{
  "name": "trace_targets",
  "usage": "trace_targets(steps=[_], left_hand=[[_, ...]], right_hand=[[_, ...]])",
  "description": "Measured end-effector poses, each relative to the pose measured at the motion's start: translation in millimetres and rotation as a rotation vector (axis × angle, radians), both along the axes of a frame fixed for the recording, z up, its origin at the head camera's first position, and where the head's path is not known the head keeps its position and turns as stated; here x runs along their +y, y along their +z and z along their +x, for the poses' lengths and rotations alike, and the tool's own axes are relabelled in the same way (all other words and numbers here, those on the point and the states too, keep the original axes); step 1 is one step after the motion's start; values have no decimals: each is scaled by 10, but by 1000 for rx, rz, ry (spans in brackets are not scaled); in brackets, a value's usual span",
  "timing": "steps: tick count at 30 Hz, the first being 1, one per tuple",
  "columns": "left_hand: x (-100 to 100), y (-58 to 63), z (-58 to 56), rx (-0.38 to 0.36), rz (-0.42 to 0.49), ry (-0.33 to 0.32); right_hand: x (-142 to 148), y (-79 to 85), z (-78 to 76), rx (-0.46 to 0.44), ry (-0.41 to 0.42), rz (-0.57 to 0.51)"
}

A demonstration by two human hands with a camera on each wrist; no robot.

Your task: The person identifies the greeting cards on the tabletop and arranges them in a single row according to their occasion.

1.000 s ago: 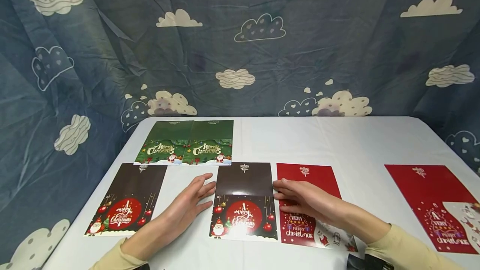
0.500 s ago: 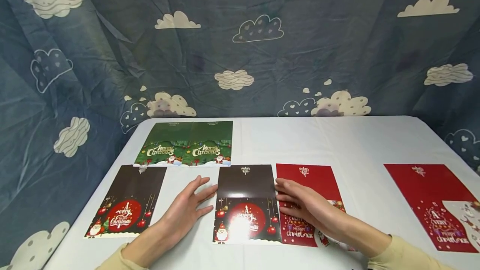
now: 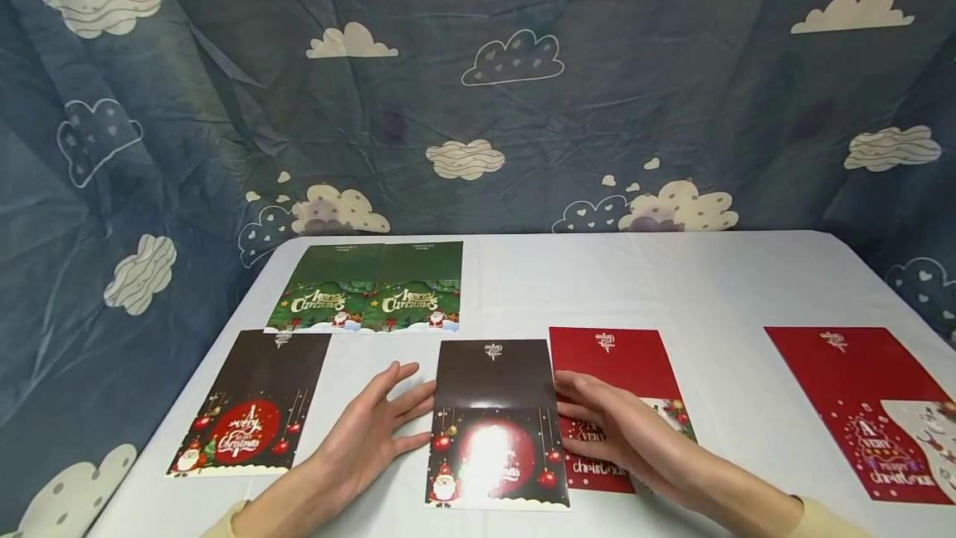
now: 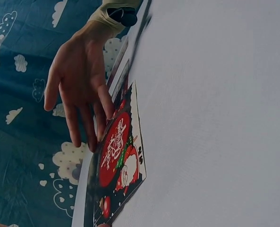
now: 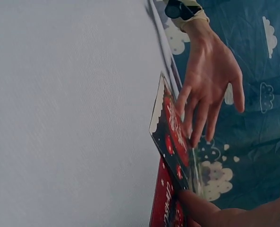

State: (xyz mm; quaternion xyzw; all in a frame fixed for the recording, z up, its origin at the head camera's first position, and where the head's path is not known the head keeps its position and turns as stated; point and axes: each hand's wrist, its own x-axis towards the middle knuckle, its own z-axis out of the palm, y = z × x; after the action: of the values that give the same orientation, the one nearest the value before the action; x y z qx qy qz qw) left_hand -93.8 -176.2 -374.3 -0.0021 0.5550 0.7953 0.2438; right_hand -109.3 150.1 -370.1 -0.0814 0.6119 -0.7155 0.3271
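Note:
A black Christmas card (image 3: 485,372) with a red round print lies flat between my two hands in the head view, glare on its lower half. My left hand (image 3: 373,430) is at its left edge, fingers extended, fingertips at or near the edge. My right hand (image 3: 627,430) is at the right edge with straight fingers, above a red Christmas card (image 3: 608,368) that it partly hides. In the right wrist view, the black card (image 5: 170,135) overlaps the red card (image 5: 163,203). Its lower edge looks slightly raised in the left wrist view.
Another black card (image 3: 276,380) lies at the left. Two green Christmas cards (image 3: 366,289) sit side by side at the back left. A second red card (image 3: 836,380) lies far right on the white table (image 3: 717,281). A cloud-patterned cloth (image 3: 388,106) hangs behind.
Both hands and the middle black card have moved toward me and slightly right. The card covers a little more of the red card's left edge. The other cards stay in place.

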Motion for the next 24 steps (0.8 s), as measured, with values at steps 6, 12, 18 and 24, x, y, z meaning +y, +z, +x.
trace_targets(steps=[6, 12, 18, 24], left_hand=[[4, 28, 13, -6, 4, -14], [24, 62, -30, 11, 37, -7], [56, 102, -130, 42, 62, 14], [89, 122, -263, 51, 84, 33]], right_hand=[[11, 32, 38, -2, -26, 2], [58, 82, -5, 52, -22, 14], [113, 190, -146, 147, -6, 2], [138, 247, -313, 187, 10, -5]])
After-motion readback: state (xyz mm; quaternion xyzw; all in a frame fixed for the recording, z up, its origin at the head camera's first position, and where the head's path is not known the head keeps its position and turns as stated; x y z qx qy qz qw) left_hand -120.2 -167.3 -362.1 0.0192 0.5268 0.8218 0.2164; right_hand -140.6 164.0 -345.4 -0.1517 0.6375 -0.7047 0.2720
